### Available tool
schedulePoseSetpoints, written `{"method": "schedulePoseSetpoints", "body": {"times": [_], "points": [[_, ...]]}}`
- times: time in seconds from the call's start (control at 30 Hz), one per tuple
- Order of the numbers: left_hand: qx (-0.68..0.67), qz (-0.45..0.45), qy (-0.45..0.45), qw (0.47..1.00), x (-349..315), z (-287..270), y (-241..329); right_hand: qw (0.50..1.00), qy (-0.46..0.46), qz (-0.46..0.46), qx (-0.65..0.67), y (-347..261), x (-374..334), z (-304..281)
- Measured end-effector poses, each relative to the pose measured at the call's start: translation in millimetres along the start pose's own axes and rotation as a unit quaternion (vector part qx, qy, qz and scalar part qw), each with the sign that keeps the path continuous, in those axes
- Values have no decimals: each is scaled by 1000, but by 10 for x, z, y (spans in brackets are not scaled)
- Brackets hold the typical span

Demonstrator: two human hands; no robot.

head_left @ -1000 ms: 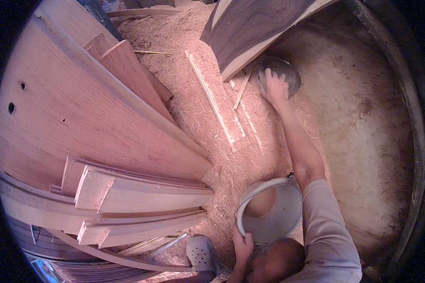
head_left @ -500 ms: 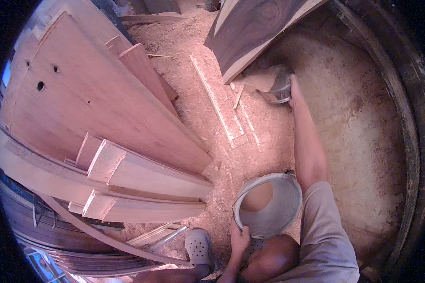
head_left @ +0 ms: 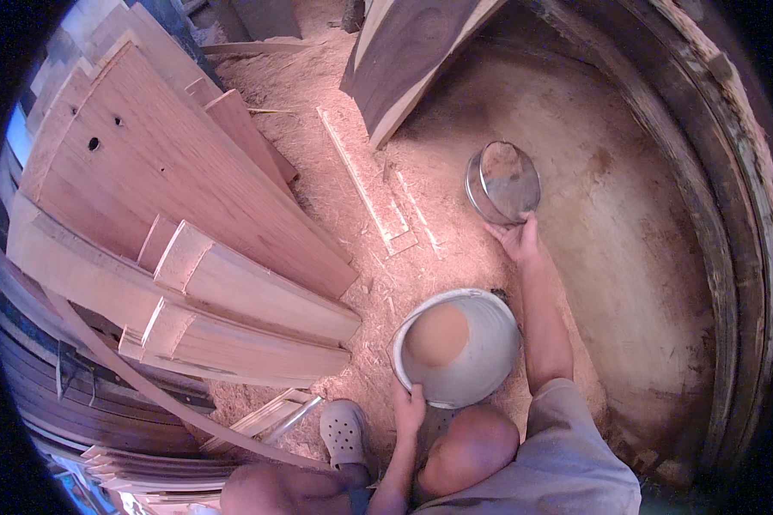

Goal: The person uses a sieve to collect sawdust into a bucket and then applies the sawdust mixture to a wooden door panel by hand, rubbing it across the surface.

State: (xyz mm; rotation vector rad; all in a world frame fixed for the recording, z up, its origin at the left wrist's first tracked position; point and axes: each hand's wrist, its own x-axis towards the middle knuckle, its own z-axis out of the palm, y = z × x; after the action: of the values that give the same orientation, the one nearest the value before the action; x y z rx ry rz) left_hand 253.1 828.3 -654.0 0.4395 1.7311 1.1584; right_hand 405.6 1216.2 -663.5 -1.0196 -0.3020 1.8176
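My right hand (head_left: 517,239) reaches forward at the centre right, its fingers gripping the near side of a round metal sieve (head_left: 488,196). A clump of reddish sawdust (head_left: 501,157) lies inside the sieve at its far side. Close to my knees, a pale grey bucket (head_left: 495,348) is tilted with its mouth facing up toward me. Fine tan powder (head_left: 436,335) covers part of its bottom. My left hand (head_left: 409,408) is closed on the bucket's near left rim, thumb over the edge.
Several planks (head_left: 206,163) and shaped boards (head_left: 258,330) lean at the left. A dark-grained board (head_left: 412,60) juts in from the top. Sawdust and thin wood strips (head_left: 361,176) cover the floor. A large curved wooden side (head_left: 661,257) rises at the right. My grey clog (head_left: 343,433) stands left of the bucket.
The sieve has come nearer to me and now shows its round mouth; the dust falling from it has stopped. My left hand stays on the bucket rim. The whole view has shifted slightly.
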Motion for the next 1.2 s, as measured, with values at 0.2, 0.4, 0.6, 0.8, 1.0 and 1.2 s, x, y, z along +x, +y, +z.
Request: {"method": "schedulePoseSetpoints", "body": {"times": [0.2,0.4,0.6,0.8,1.0,1.2], "points": [[83,49,10,995,-57,43,42,998,-39,-54,2,-24,-613,-269],[72,4,-66,995,-17,-65,-85,978,95,-114,-148,-14,-1809,-375],[46,67,1,997,-61,13,128,963,175,-129,-159,586,-3001,-812],[24,102,-17,994,-2,14,-48,968,158,-53,-186,1245,-3049,-1630],[23,79,-10,997,-53,33,-25,938,220,-46,-263,1384,-2890,-1897],[19,113,0,993,-13,6,-37,918,191,-47,-345,1400,-2774,-1898]]}}
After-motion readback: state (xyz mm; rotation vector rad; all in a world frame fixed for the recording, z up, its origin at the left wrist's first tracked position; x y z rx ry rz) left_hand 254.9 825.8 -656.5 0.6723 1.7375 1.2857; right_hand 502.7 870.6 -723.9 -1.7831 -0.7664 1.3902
